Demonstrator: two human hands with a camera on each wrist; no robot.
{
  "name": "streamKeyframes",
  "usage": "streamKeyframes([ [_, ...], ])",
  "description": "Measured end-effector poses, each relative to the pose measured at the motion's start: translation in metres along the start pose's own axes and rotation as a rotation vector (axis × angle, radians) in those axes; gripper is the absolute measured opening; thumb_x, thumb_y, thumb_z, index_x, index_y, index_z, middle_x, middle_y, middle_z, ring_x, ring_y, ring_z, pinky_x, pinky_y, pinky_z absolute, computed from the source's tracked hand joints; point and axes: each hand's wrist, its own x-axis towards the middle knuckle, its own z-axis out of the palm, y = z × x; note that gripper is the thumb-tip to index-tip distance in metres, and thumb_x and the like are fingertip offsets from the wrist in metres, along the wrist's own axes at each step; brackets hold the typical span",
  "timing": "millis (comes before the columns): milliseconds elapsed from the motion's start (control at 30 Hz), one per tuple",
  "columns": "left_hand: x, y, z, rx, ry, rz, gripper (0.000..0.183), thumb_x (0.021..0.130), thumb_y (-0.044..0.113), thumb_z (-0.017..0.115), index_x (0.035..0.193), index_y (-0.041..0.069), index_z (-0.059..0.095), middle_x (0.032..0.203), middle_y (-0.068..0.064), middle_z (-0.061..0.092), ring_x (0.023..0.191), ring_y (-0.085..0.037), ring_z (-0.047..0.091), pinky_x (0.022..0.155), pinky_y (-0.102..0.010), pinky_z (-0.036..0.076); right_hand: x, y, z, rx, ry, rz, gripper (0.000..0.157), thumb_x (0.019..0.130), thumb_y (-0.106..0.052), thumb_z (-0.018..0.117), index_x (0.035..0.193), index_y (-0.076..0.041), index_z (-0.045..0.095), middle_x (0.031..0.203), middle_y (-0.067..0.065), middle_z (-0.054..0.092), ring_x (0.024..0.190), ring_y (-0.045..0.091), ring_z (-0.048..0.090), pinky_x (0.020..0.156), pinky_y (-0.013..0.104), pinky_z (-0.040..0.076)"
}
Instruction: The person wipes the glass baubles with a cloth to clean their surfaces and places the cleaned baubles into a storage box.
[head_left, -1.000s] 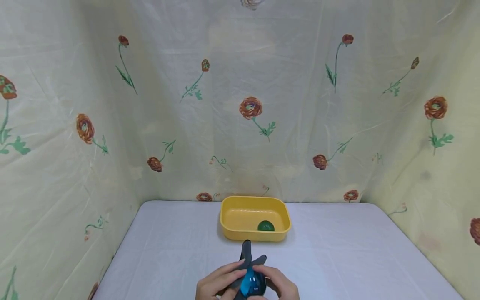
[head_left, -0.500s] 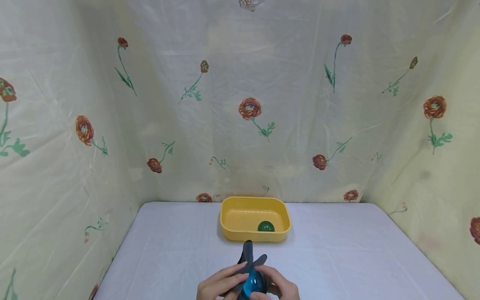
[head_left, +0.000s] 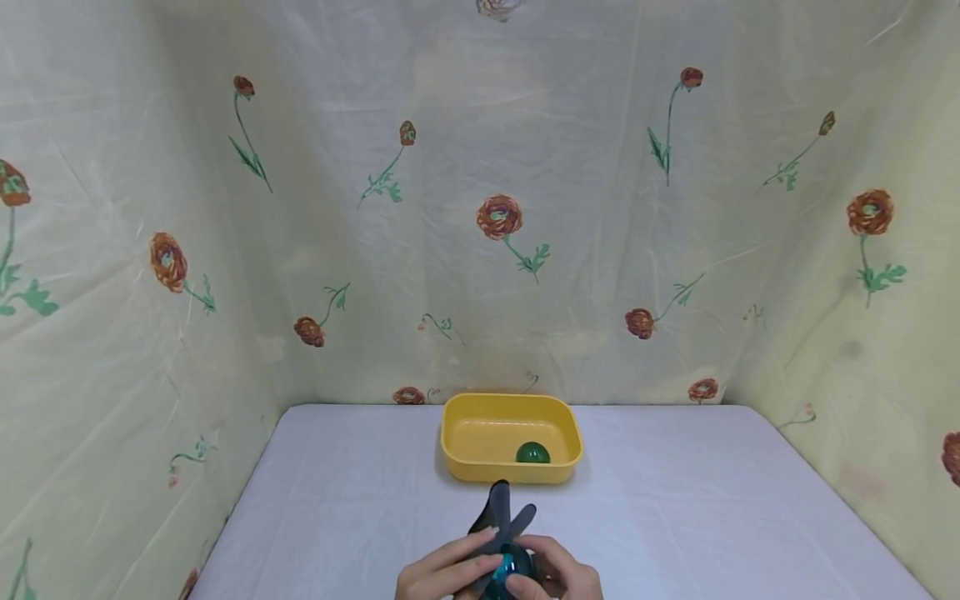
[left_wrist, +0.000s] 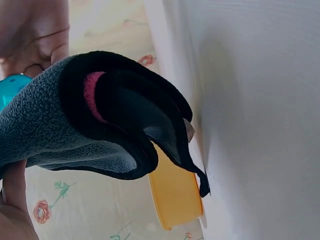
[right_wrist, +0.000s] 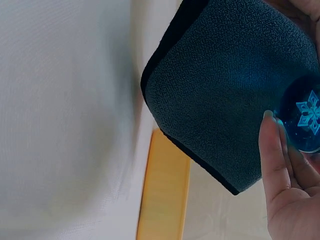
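Observation:
My left hand [head_left: 450, 573] holds a dark grey cloth [head_left: 497, 515] with black edging, low in the middle of the head view. The cloth is folded over and its corners stick up past the fingers. Against it sits a shiny blue ball [head_left: 507, 567], which my right hand [head_left: 564, 572] pinches between thumb and fingers. In the right wrist view the ball [right_wrist: 307, 114] shows a pale snowflake pattern, with the cloth [right_wrist: 225, 90] spread behind it. The left wrist view shows the cloth [left_wrist: 45, 107] curling over, hiding most of the ball [left_wrist: 14, 86].
Beyond the hands, a yellow rectangular tub [head_left: 510, 472] stands on the white-covered table [head_left: 345, 492]. A green ball [head_left: 532, 452] lies inside it, toward the right front. Flower-printed sheets [head_left: 570, 150] hang around the back and sides.
The ball has turned between the hands, and the right thumb has come up over its front. The cloth's upright corners have shifted slightly right. The tub and green ball stay put.

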Motion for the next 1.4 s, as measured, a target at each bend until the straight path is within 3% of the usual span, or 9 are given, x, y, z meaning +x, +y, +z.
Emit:
streamKeyframes([
  [100, 0.0, -0.002, 0.001, 0.024, 0.02, 0.067, 0.043, 0.095, -0.004, 0.058, 0.124, 0.026, 0.068, 0.132, 0.001, 0.066, 0.114, -0.014, 0.069, 0.094, -0.02, 0.055, 0.0, 0.0, -0.001, 0.008, 0.003, 0.005, 0.048, 0.095, -0.035, 0.064, 0.127, 0.0, 0.057, 0.092, 0.01, 0.072, 0.073, 0.009, 0.068, 0.069, 0.019, 0.057],
  [167, 0.0, -0.002, 0.001, 0.027, 0.018, 0.077, 0.043, 0.095, -0.004, 0.058, 0.125, 0.025, 0.068, 0.132, 0.001, 0.066, 0.115, -0.014, 0.068, 0.094, -0.02, 0.055, 0.0, 0.001, -0.001, 0.02, -0.002, 0.014, 0.049, 0.095, -0.035, 0.065, 0.128, 0.0, 0.057, 0.091, 0.009, 0.072, 0.072, 0.01, 0.068, 0.068, 0.019, 0.057],
  [333, 0.0, -0.001, 0.0, -0.004, -0.021, -0.029, 0.037, 0.1, 0.002, 0.054, 0.124, 0.025, 0.069, 0.132, 0.002, 0.066, 0.115, -0.014, 0.068, 0.092, -0.025, 0.058, 0.0, 0.002, 0.001, 0.02, -0.01, 0.024, 0.052, 0.095, -0.036, 0.064, 0.13, 0.0, 0.055, 0.096, 0.01, 0.072, 0.077, 0.012, 0.068, 0.071, 0.022, 0.058],
  [467, 0.002, 0.002, -0.001, -0.01, -0.057, -0.123, 0.035, 0.101, 0.004, 0.052, 0.122, 0.025, 0.07, 0.131, 0.003, 0.067, 0.113, -0.014, 0.069, 0.09, -0.026, 0.059, 0.0, 0.0, 0.002, -0.018, 0.008, -0.018, 0.052, 0.094, -0.036, 0.067, 0.13, -0.001, 0.056, 0.107, 0.012, 0.072, 0.082, 0.008, 0.067, 0.076, 0.024, 0.059],
  [700, 0.002, 0.001, -0.002, -0.034, -0.063, -0.154, 0.036, 0.098, 0.002, 0.055, 0.123, 0.024, 0.07, 0.13, -0.001, 0.067, 0.11, -0.015, 0.07, 0.079, -0.021, 0.06, -0.004, -0.003, 0.001, -0.05, 0.039, -0.149, 0.052, 0.091, -0.035, 0.07, 0.128, -0.001, 0.058, 0.12, 0.018, 0.068, 0.094, 0.004, 0.066, 0.08, 0.026, 0.06],
  [833, 0.003, 0.002, -0.004, -0.059, -0.054, -0.174, 0.038, 0.096, -0.001, 0.056, 0.122, 0.023, 0.07, 0.13, -0.003, 0.068, 0.107, -0.013, 0.07, 0.068, -0.019, 0.06, -0.007, -0.005, 0.002, -0.057, 0.041, -0.181, 0.052, 0.091, -0.037, 0.07, 0.128, -0.002, 0.059, 0.12, 0.017, 0.068, 0.098, 0.004, 0.067, 0.082, 0.026, 0.06],
  [1100, 0.01, 0.011, -0.007, -0.09, -0.081, -0.409, 0.033, 0.095, 0.006, 0.058, 0.116, 0.026, 0.074, 0.128, -0.001, 0.069, 0.1, -0.004, 0.068, 0.062, -0.019, 0.058, -0.008, -0.007, 0.003, -0.077, 0.057, -0.227, 0.051, 0.09, -0.034, 0.072, 0.128, -0.003, 0.06, 0.121, 0.015, 0.067, 0.104, 0.005, 0.066, 0.088, 0.031, 0.061],
  [1400, 0.014, 0.015, -0.01, -0.108, -0.084, -0.537, 0.034, 0.093, 0.005, 0.056, 0.113, 0.026, 0.075, 0.126, 0.0, 0.07, 0.094, -0.001, 0.067, 0.06, -0.018, 0.056, -0.007, -0.001, 0.002, -0.088, 0.051, -0.284, 0.049, 0.087, -0.031, 0.076, 0.127, -0.006, 0.06, 0.119, 0.008, 0.066, 0.106, 0.003, 0.064, 0.09, 0.034, 0.06],
])
